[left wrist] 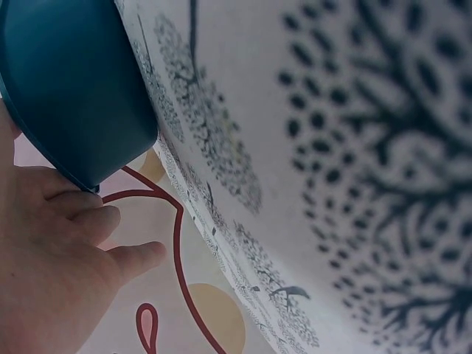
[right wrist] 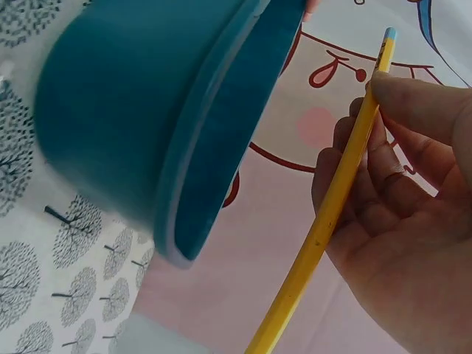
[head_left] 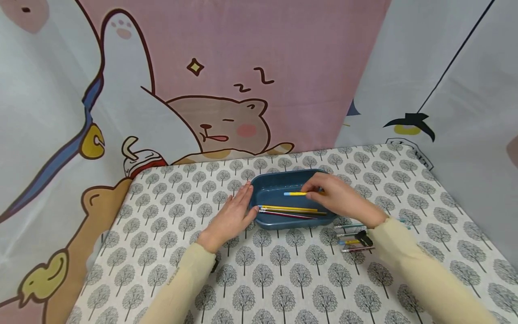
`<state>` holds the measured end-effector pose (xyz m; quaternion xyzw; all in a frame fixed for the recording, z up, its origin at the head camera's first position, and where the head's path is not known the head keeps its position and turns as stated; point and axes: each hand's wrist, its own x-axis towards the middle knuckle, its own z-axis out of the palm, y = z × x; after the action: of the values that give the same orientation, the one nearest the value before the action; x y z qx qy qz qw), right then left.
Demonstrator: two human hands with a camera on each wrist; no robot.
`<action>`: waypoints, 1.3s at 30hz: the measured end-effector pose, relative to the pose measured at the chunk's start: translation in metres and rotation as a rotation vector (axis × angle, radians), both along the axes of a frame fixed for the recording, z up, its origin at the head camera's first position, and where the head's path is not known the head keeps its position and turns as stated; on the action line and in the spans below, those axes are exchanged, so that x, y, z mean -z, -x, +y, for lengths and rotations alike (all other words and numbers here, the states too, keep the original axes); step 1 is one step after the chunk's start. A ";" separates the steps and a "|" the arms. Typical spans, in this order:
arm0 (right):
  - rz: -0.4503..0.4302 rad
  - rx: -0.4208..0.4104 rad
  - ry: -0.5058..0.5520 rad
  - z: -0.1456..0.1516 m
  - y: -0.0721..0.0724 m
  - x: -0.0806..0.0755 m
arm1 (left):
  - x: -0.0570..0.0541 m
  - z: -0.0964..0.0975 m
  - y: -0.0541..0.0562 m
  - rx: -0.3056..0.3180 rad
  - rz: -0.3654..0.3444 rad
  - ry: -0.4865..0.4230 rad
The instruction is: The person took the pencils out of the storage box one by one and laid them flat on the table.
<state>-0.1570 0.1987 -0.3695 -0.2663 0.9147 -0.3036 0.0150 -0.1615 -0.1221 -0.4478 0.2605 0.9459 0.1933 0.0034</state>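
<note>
A dark teal plastic tub [head_left: 275,179] stands on the table with several pencils [head_left: 289,209] lying along its near side, yellow and dark ones among them. My right hand [head_left: 336,195] pinches a yellow pencil [right wrist: 324,214] with a light blue end between thumb and fingers. That pencil is over the tub, tilted in the right wrist view, its lower end cut off by the frame. At the tub's left end, my left hand [head_left: 232,216] touches the rim, fingers mostly straight and thumb spread toward the near corner.
Right of the tub, partly under the right forearm, lie more pencils [head_left: 352,242] with a small black object [head_left: 364,238] across them. A tree-print cloth [head_left: 283,279] covers the table. Behind it hangs a cartoon-print curtain [head_left: 307,67].
</note>
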 end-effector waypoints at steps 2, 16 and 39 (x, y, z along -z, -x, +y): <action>0.002 0.007 -0.001 0.004 -0.004 -0.001 | 0.000 0.000 0.001 0.000 0.001 0.006; 0.054 0.041 0.020 0.028 -0.029 0.003 | 0.000 0.000 0.000 0.001 -0.005 0.010; 0.136 0.038 0.038 0.076 -0.068 0.015 | 0.000 0.000 0.000 0.001 -0.003 -0.007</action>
<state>-0.0885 0.2744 -0.3842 -0.2692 0.9125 -0.3026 -0.0578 -0.1616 -0.1222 -0.4483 0.2605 0.9451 0.1970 0.0041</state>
